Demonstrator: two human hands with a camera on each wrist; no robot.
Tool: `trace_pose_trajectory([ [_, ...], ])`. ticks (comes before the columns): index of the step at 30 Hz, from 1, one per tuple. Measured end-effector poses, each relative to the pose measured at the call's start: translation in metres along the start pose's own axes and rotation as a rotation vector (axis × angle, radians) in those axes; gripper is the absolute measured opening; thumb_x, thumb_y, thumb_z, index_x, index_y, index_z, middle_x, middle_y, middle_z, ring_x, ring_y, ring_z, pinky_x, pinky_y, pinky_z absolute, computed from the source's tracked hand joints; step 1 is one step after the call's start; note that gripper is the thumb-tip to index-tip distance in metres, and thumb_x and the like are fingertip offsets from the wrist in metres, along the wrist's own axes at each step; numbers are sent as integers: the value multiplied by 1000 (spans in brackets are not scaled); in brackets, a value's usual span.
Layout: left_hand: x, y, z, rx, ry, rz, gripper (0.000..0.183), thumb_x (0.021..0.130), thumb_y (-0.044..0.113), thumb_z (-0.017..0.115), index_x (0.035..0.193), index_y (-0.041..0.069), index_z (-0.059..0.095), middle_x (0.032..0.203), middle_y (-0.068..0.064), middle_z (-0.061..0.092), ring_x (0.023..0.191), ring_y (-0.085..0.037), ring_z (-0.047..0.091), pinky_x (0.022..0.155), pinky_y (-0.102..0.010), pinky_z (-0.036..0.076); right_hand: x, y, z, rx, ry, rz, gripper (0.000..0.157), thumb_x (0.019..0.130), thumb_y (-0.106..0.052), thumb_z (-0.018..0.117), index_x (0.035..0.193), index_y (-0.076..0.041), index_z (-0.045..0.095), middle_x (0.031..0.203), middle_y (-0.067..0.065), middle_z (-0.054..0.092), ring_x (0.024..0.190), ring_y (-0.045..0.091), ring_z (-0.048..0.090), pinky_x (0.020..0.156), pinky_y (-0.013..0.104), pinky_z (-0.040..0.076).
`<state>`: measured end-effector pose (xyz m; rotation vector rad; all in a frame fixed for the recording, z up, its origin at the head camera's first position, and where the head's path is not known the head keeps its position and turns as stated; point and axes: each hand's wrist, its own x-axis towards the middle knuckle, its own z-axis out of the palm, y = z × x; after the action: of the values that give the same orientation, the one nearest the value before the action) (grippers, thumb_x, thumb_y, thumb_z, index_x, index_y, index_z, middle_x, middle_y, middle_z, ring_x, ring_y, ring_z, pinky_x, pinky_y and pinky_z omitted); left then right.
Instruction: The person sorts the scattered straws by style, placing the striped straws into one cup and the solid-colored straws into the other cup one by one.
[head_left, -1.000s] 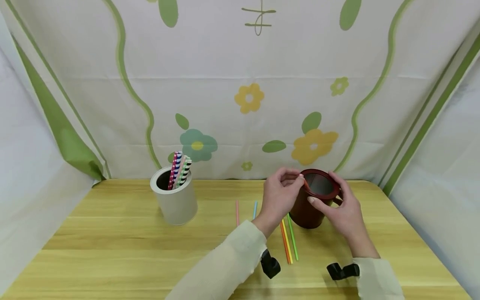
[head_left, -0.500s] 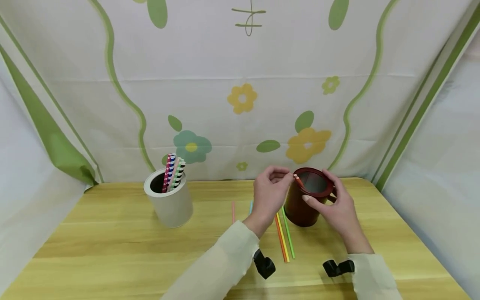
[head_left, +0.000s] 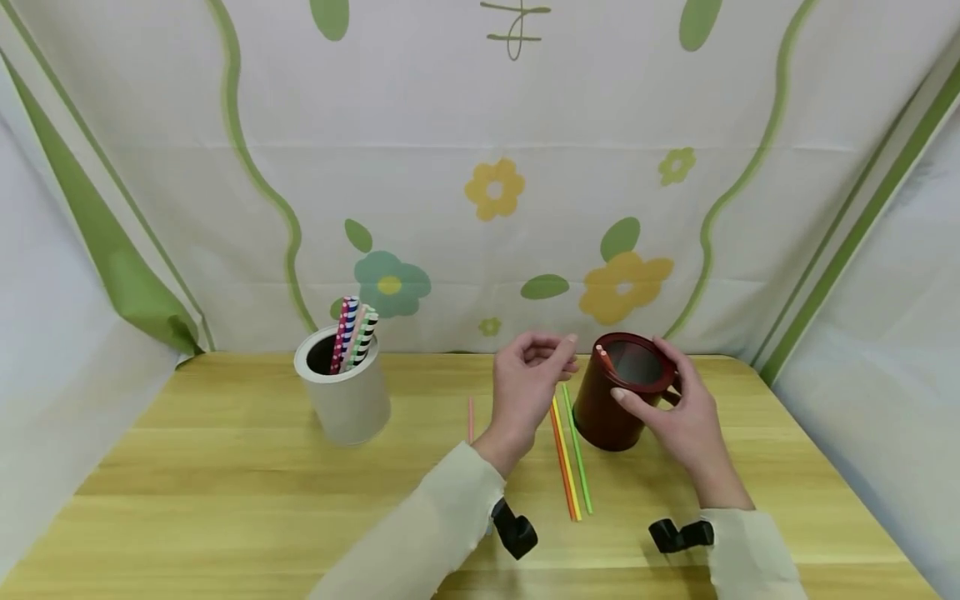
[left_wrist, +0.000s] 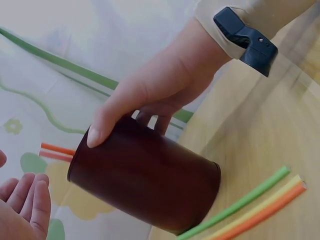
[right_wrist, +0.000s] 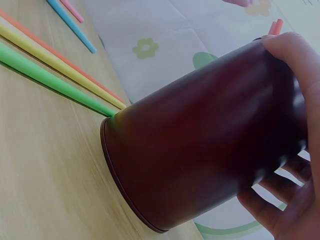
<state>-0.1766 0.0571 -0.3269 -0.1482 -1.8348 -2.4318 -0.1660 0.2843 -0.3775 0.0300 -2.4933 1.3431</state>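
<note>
My right hand (head_left: 684,421) grips the dark red mug (head_left: 609,417) near its rim, thumb on the near side and fingers round the far side. The mug stands upright on the table. An orange straw and a pink straw (left_wrist: 57,153) lean together inside it, with their ends sticking out above the rim. Left of the mug, my left hand (head_left: 528,383) hovers with loosely curled fingers and nothing between them. Orange, yellow (head_left: 567,467) and green (head_left: 577,454) straws lie on the table beside the mug's base.
A white cup (head_left: 348,408) at the left holds several patterned straws (head_left: 354,337). A pink straw (head_left: 471,419) lies left of my left forearm. The blue straw (right_wrist: 72,27) shows in the right wrist view. Behind the table hangs a flowered cloth (head_left: 420,192).
My left hand has let go of the straw at the mug's rim and drawn back to the left. The straw stays in the mug. My right hand keeps its grip.
</note>
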Motion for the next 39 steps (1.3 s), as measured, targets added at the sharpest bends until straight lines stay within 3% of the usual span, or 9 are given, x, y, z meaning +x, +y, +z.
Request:
trace_pose_trajectory([
  [5, -3, -3, -18, 64, 22, -34, 20, 100, 26, 80, 103, 7, 75, 94, -10, 79, 80, -18, 77, 81, -31, 66, -1, 0, -2, 14, 1, 4, 93, 94, -32, 86, 170, -31, 32, 163, 16, 48, 136, 41, 53, 79, 6, 48],
  [10, -6, -8, -45, 175, 55, -63, 22, 98, 29, 82, 102, 8, 76, 94, -7, 79, 81, -18, 74, 80, -30, 62, 0, 2, -3, 21, 0, -10, 95, 93, -26, 87, 170, -29, 32, 164, 17, 47, 137, 43, 53, 80, 5, 47],
  [16, -9, -18, -80, 401, 27, -37, 24, 93, 20, 87, 109, 9, 74, 103, -8, 77, 92, -17, 69, 82, -29, 58, 1, -1, 0, 24, -3, -2, 94, 93, -28, 87, 170, -29, 32, 165, 15, 47, 137, 41, 53, 82, 4, 46],
  [19, -8, -24, -97, 494, 44, -26, 22, 91, 17, 88, 107, 8, 76, 101, -8, 78, 92, -20, 69, 79, -29, 58, 1, -2, 1, 15, -3, 0, 94, 93, -30, 87, 170, -29, 32, 165, 14, 47, 137, 38, 53, 83, 5, 46],
  [23, -5, -33, -114, 489, 101, -91, 21, 91, 17, 88, 107, 5, 80, 101, -8, 78, 91, -18, 69, 77, -27, 58, 2, -1, 0, 13, -4, -2, 94, 93, -30, 86, 170, -27, 32, 165, 15, 46, 137, 40, 52, 82, 5, 46],
  [27, -3, -44, -128, 400, 133, -209, 26, 93, 17, 86, 113, 2, 79, 106, -9, 77, 92, -17, 72, 84, -29, 62, 3, 0, 0, 25, -8, 1, 95, 93, -28, 87, 170, -29, 32, 166, 15, 45, 138, 42, 51, 80, 4, 46],
  [30, -3, -51, -134, 357, 161, -262, 27, 93, 17, 86, 114, 2, 79, 106, -9, 76, 91, -17, 74, 88, -32, 63, 2, 1, 1, 26, -10, 7, 95, 93, -28, 87, 170, -30, 32, 166, 15, 45, 139, 42, 51, 81, 4, 46],
  [35, -2, -56, -140, 382, 184, -281, 23, 92, 17, 87, 111, 5, 80, 101, -7, 77, 89, -16, 72, 88, -31, 60, 1, -1, 1, 13, -10, 11, 94, 94, -30, 86, 170, -30, 31, 166, 15, 46, 138, 41, 51, 81, 5, 46],
  [39, -1, -59, -142, 436, 163, -252, 22, 91, 14, 87, 109, 4, 81, 101, -8, 79, 90, -16, 71, 83, -28, 60, 1, -2, 1, 13, -8, 13, 94, 94, -31, 86, 170, -30, 31, 166, 15, 46, 138, 40, 51, 80, 5, 47],
])
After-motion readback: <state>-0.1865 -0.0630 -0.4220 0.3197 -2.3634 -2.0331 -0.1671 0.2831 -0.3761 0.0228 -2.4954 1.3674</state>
